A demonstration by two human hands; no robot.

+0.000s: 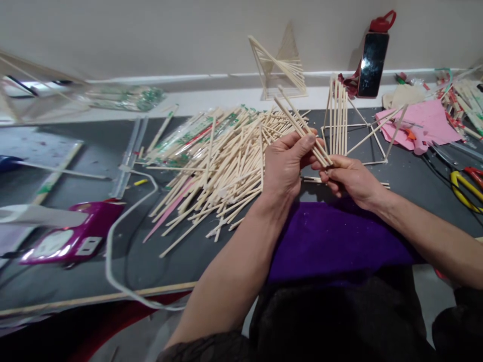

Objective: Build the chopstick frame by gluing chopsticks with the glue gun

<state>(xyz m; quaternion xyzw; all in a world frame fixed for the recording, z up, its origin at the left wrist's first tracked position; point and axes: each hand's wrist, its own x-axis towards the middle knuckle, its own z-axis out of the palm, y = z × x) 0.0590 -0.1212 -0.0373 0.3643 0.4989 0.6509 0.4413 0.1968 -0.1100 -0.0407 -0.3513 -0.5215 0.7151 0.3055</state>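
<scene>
My left hand (289,161) is closed round a few thin wooden sticks (292,118), which slant up and to the left. The fingers of my right hand (345,178) pinch the lower ends of the same sticks. To the left spreads a large heap of loose wooden sticks (226,166). Just beyond my hands stands a frame built of sticks (339,120), with several set side by side. Below my hands lies a purple cloth (339,241).
A twisted stick model (283,65) stands against the wall, and a phone (373,65) leans near it. At the right are pink paper (422,123) and yellow-handled scissors (466,191). A white cable (109,246) crosses the left side beside a magenta power strip (79,234).
</scene>
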